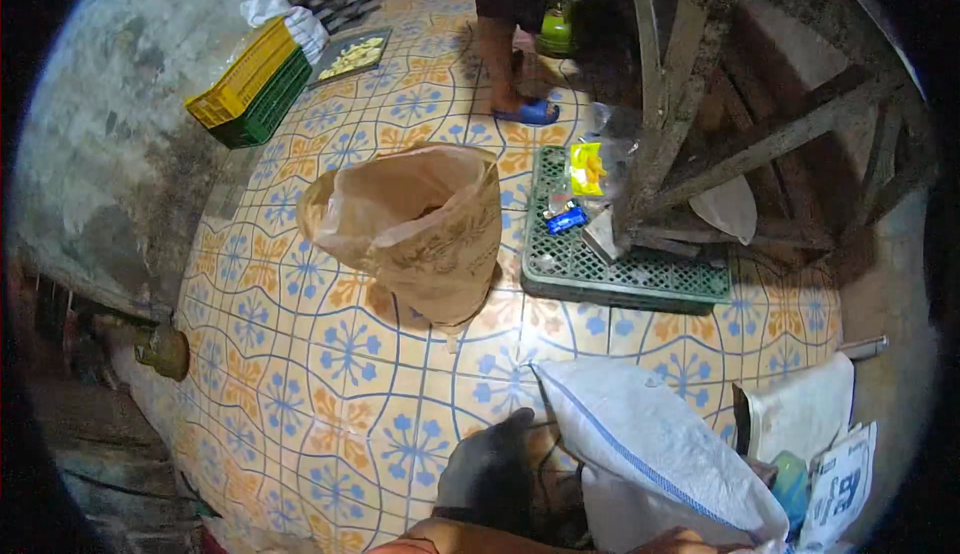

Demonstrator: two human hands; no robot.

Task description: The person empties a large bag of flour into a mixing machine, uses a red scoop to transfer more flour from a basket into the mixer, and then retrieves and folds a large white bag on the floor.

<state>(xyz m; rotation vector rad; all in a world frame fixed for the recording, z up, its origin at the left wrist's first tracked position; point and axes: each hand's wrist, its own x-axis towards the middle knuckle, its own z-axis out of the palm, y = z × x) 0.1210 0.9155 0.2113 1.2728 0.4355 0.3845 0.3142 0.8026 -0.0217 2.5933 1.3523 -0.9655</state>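
A white woven sack (640,424) with a blue stripe lies at the lower right. At its lower edge part of my right hand (682,542) shows, its fingers seemingly closed on the sack; the picture's edge cuts off the rest. Bare skin appears at the bottom centre, but my left hand itself is out of sight. A dark grey shape (490,469), probably my covered foot, rests on the tiles beside the sack. Farther ahead stands an open brown paper sack (445,274) with a pale lining; its contents are mostly hidden.
An upturned green crate (625,289) holds a yellow packet (587,169) and a blue packet (566,220), beside a wooden frame (690,154). Another person's blue sandal (527,114) is beyond. Yellow (235,79) and green crates stack by the left wall. A tray (350,59) lies behind.
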